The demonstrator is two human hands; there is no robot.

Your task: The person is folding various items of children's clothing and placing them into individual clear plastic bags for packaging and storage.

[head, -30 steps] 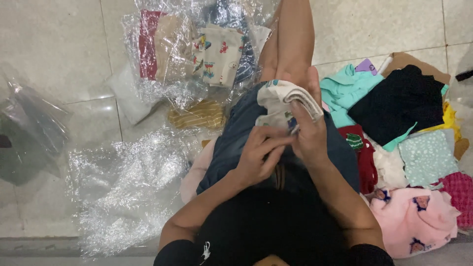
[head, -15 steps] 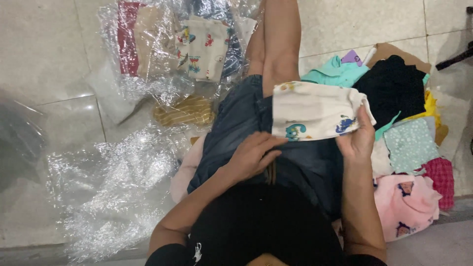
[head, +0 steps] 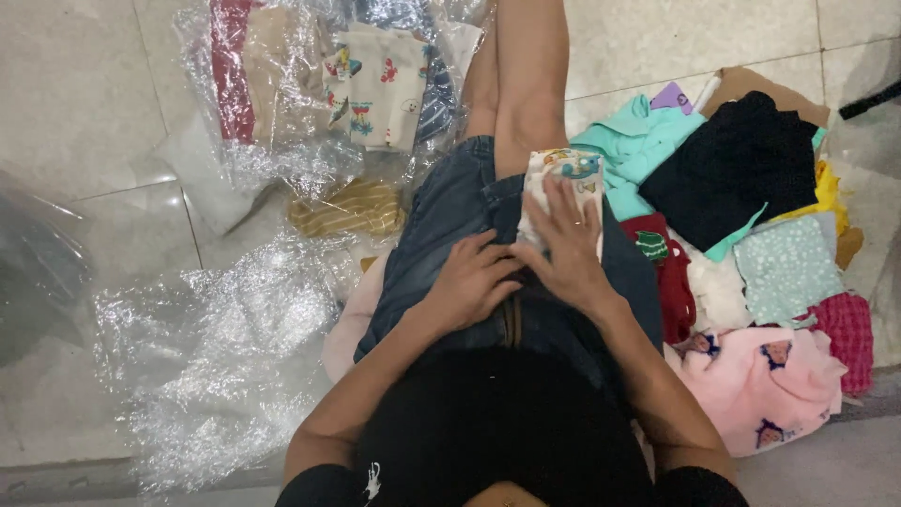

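While the folded cream printed cloth (head: 563,183) lies on your right thigh, on the denim shorts (head: 450,225), your right hand (head: 568,253) presses flat on top of it with its fingers (head: 563,211) spread, gripping nothing. Your left hand (head: 469,282) rests just beside it on the shorts, fingers loosely curled and touching the cloth's near edge. To your right, on the tiled floor (head: 84,103), is a heap of clothes: a teal garment (head: 633,150), a black one (head: 737,169), a red one (head: 662,258), a dotted green piece (head: 786,268) and a pink fleece (head: 760,385). To your left lie crumpled clear plastic bags (head: 216,347), and ahead more folded clothes sit wrapped in clear plastic (head: 328,80), with a yellow striped cloth (head: 352,208) near them.
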